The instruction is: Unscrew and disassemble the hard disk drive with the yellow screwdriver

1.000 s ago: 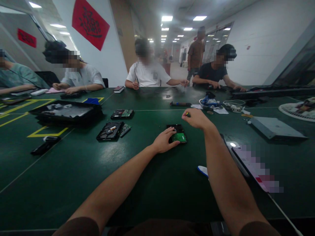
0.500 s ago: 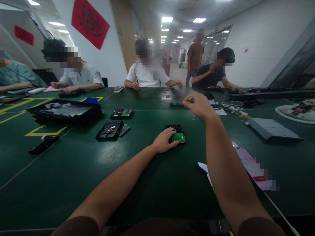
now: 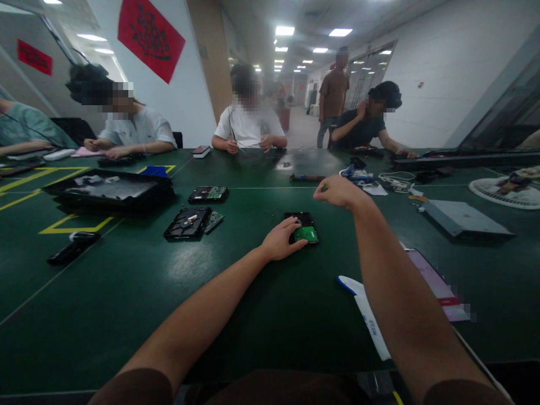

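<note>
My left hand [image 3: 279, 241] lies over the left side of a hard drive [image 3: 307, 234] with a green circuit board and black casing, thumb and fingers holding it against the table. Above and to the right of the drive is my right hand [image 3: 341, 192], its fingers pinched together. A small yellowish-and-dark thing [image 3: 324, 188] shows between those fingers, mostly hidden, so its kind is unclear. Just beyond the right hand a dark, rod-shaped tool [image 3: 307, 177] lies on the table.
On the left are another hard drive [image 3: 208, 194], a black casing [image 3: 187, 223], a loose circuit board [image 3: 215, 221] and a black tray [image 3: 109, 188]. To the right lie a grey metal box [image 3: 466, 218], cables [image 3: 396, 181] and a phone [image 3: 430, 275]. Several people sit opposite.
My right hand has come down and nearer, away from the rod-shaped tool, which stays on the table. My left hand keeps its place on the hard drive.
</note>
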Tool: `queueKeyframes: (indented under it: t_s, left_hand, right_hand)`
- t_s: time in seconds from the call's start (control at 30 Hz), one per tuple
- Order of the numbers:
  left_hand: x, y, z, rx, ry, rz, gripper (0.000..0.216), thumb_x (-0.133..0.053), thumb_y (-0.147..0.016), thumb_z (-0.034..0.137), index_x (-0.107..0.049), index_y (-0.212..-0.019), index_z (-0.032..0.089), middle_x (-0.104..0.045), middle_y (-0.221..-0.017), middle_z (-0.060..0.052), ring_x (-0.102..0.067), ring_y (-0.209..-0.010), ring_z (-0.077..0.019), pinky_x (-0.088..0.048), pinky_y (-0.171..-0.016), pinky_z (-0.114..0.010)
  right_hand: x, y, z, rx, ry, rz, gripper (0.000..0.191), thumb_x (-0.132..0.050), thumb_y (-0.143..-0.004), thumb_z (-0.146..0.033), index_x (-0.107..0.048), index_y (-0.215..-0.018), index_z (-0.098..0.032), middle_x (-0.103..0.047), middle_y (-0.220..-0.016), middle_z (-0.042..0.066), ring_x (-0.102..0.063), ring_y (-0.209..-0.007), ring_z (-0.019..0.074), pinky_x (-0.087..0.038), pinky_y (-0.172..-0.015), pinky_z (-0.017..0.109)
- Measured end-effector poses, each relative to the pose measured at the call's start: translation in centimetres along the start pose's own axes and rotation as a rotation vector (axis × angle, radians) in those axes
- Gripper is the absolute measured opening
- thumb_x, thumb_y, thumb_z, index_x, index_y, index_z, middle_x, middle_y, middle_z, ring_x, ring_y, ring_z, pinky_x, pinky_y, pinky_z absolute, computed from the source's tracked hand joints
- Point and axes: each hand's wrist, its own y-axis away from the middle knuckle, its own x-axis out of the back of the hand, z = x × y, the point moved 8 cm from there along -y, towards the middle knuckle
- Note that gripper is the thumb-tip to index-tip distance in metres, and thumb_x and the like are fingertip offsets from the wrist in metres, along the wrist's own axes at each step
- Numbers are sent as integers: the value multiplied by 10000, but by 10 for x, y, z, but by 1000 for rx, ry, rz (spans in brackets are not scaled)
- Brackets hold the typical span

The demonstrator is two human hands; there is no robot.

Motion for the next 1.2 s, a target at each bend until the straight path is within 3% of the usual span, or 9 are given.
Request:
queueKeyframes:
  t_s: [0.17, 0.3, 0.57, 0.87, 1.2]
  left_hand:
    - [1, 0, 3, -14, -9, -2, 706, -567, -942, 650, -581, -1431, 140, -483, -1591, -155, -385, -1528, -286, -311, -1278, -421]
    - [1, 0, 4, 1, 0, -13, 705, -567, -940, 652, -571, -1443, 159, -453, -1617, -139, -373, -1535, -292, -310, -1278, -444]
    - [0, 0, 2, 3, -2, -18, 691, -591, -936, 626, -565, -1453, 169, -465, -1610, -130, -367, -1538, -292, -313, -1278, -451]
    - [-2, 0, 1, 21, 4, -44, 712, -549, -959, 623, -538, -1486, 145, -406, -1647, -139, -340, -1552, -293, -282, -1290, -449]
    - [-2, 0, 0, 21, 24, -52, 716, -558, -951, 646, -531, -1496, 182, -399, -1655, -117, -331, -1557, -285, -302, -1281, -460]
  right_hand:
    - [-81, 29, 33, -225, -221, -147, 129, -738, -806, -252, -802, -788, -142, -725, -656, 63, -632, -548, 153, -450, -526, 250]
    - [-108, 41, 48, -315, -486, -74, 171, -671, -813, -188, -719, -657, -136, -702, -596, 72, -611, -483, 132, -445, -471, 222]
    - [-122, 49, 58, -320, -831, 70, 60, -651, -842, -172, -696, -814, -142, -615, -532, -4, -532, -431, 99, -397, -412, 195]
    - [-141, 56, 71, -323, -821, 83, 71, -687, -847, -214, -706, -877, -153, -612, -538, -19, -555, -462, 102, -411, -424, 179]
    - [-141, 56, 71, -249, -700, 101, 136, -693, -832, -285, -730, -901, -174, -588, -527, -36, -539, -457, 108, -392, -428, 191]
